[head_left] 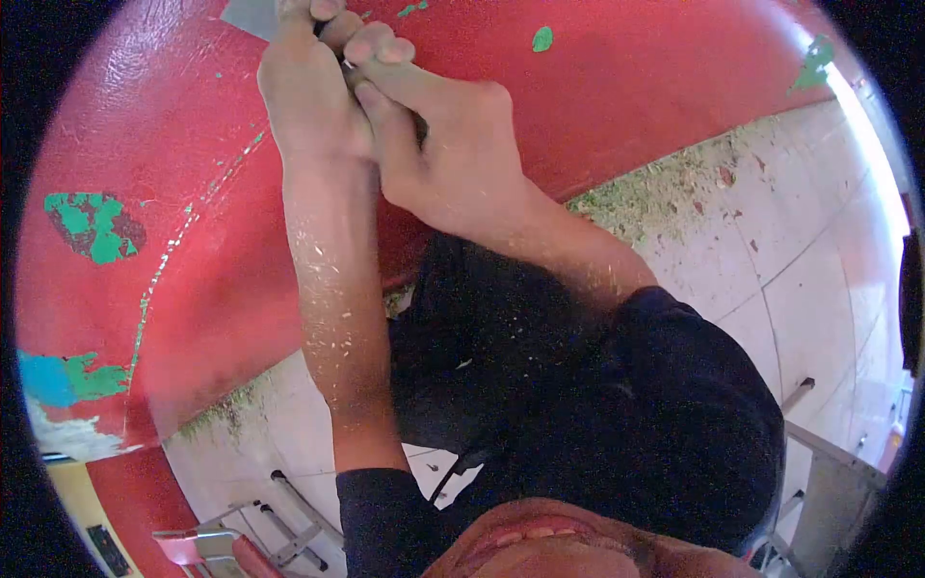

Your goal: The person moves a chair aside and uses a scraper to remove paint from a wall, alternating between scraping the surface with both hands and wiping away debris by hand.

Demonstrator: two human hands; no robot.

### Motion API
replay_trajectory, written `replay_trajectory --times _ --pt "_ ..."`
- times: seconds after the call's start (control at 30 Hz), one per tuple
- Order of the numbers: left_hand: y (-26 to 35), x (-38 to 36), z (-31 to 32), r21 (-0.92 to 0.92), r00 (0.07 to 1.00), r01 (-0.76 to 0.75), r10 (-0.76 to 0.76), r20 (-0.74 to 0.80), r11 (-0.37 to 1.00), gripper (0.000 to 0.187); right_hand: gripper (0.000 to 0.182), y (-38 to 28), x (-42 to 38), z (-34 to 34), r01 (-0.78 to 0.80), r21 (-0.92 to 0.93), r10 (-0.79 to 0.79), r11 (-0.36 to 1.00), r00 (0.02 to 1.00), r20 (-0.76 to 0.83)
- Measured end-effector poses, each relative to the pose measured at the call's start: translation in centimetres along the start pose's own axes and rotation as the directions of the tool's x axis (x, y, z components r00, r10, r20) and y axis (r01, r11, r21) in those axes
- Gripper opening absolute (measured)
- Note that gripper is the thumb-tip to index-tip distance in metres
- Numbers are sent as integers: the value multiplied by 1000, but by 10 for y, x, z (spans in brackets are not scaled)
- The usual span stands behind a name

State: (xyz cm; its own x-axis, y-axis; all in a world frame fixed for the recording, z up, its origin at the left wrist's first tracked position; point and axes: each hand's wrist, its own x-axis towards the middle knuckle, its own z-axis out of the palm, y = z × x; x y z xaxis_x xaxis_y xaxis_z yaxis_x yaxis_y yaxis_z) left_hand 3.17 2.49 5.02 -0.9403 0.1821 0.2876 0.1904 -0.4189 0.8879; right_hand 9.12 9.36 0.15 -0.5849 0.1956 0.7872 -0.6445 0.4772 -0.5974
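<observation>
My left hand (pixel 310 91) is closed near the top edge, over a red surface (pixel 193 77), its fingertips partly cut off by the frame. Right beside it, my right hand (pixel 453 125) is closed too, fingers curled and thumb pressed in toward the left hand. A small dark gap with a bright glint shows between the hands; I cannot tell what they hold there. Next to the left fingers lies a flat grey piece (pixel 251 15), cut off at the top. Pale fine shavings dot both forearms.
Worn patches of green (pixel 96 227) and blue (pixel 44 378) mark the red surface. Greenish-yellow shreds (pixel 665 197) lie along its edge on the pale tiled floor (pixel 800 279). Metal chair legs (pixel 299 515) stand at lower left, and a grey metal frame (pixel 836 491) at lower right.
</observation>
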Motion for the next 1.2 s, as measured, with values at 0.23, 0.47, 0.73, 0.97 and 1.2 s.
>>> replay_trajectory --times 0.23,0.47,0.73,0.97,1.2 --pt "-8 -4 10 -56 998 56 -57 -7 997 36 20 15 -15 4 -47 90 56 995 993 -102" --pt "4 -29 -55 299 764 -640 628 149 708 48 46 18 -66 -14 150 121 -138 981 985 -100" --pt "-91 -10 -142 847 374 -357 771 516 -393 37 43 92 -190 -2 -71 -89 86 994 981 174" --pt "-84 -23 -152 758 478 -592 637 605 -275 32 33 64 -186 16 -121 -187 145 975 982 122" --pt "-26 -19 -185 971 405 -128 884 235 -200 47 37 71 -193 19 -177 -162 188 971 981 55"
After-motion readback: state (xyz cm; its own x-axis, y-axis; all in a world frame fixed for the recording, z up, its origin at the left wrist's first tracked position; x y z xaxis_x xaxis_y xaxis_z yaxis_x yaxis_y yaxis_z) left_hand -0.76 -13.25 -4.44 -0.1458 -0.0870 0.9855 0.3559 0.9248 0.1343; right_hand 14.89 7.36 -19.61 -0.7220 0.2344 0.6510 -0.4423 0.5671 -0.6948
